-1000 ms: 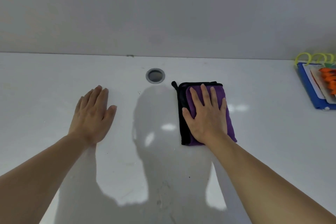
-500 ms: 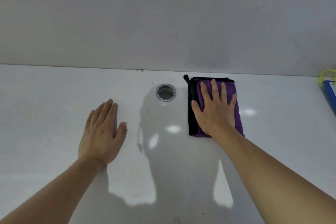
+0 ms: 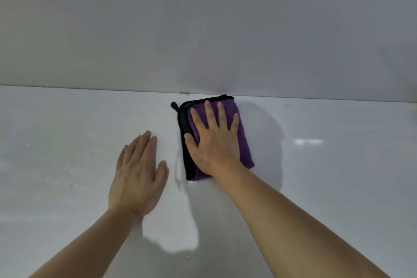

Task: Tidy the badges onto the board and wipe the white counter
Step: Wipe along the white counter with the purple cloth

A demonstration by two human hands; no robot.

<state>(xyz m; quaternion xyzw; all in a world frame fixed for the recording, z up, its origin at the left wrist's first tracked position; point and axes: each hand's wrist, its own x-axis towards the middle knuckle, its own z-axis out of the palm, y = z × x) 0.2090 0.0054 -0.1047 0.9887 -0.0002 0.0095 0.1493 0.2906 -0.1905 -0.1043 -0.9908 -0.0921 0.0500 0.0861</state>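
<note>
A folded purple cloth (image 3: 244, 142) with a black edge lies on the white counter (image 3: 327, 176), its far end against the back wall. My right hand (image 3: 214, 140) presses flat on the cloth with straight, spread fingers. My left hand (image 3: 138, 176) rests flat on the bare counter, just left of the cloth and a little nearer to me. The badges and the board are out of view, and so is the round metal hole in the counter.
A plain grey wall (image 3: 203, 29) rises at the back of the counter. A small chip (image 3: 184, 93) marks the seam behind the cloth. My shadow falls across the counter's middle.
My right hand has pushed the cloth away from me, up to the wall and over where the metal hole was. The left hand stayed flat. The blue board has left the view at the right.
</note>
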